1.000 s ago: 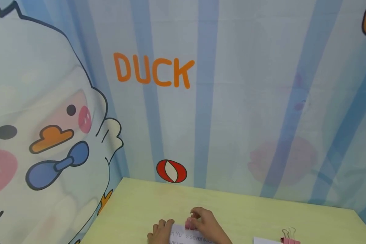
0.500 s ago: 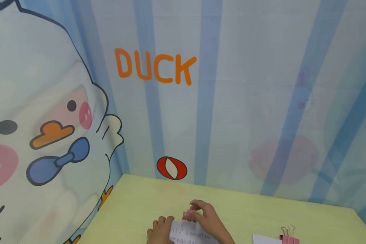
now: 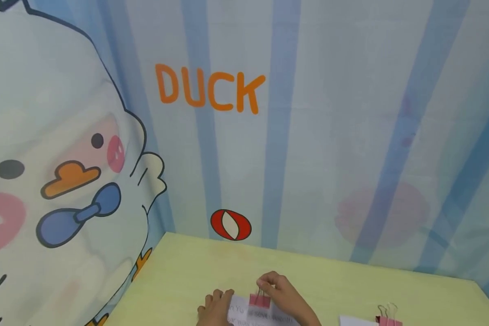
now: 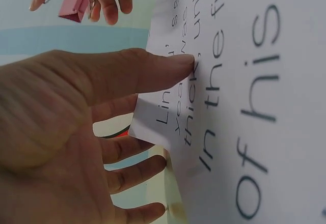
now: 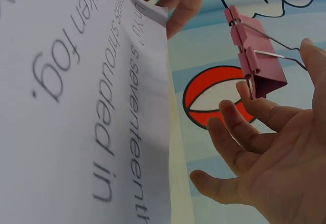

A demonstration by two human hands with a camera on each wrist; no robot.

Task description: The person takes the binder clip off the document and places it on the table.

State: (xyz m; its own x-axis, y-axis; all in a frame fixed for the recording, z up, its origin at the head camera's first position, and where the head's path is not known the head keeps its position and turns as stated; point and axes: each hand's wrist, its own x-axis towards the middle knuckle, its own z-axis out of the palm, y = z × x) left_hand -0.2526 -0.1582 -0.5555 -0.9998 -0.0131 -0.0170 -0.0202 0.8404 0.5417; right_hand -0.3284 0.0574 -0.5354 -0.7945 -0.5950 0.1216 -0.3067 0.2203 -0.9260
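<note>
A white sheet of paper [image 3: 238,304] printed with large text stands at the bottom middle of the head view. My left hand [image 3: 215,310] pinches its left edge; in the left wrist view the thumb [image 4: 168,70] lies over the printed face and the fingers reach behind. Near the top edge, my right hand [image 3: 287,296] holds a pink binder clip [image 3: 259,300] by its wire handles, between thumb and forefinger. From the right wrist view, the binder clip [image 5: 265,56] hangs apart from the paper [image 5: 122,132], its handles squeezed only partly in sight.
On the right of the pale yellow table [image 3: 330,271] lies more white paper [image 3: 356,321], with another pink binder clip [image 3: 391,321] on it. A blue striped curtain [image 3: 322,136] with a printed duck hangs behind the table.
The binder clip has turned so its flat side and upright handles show, and my right hand has shifted slightly right and down. My left hand keeps its hold on the paper.
</note>
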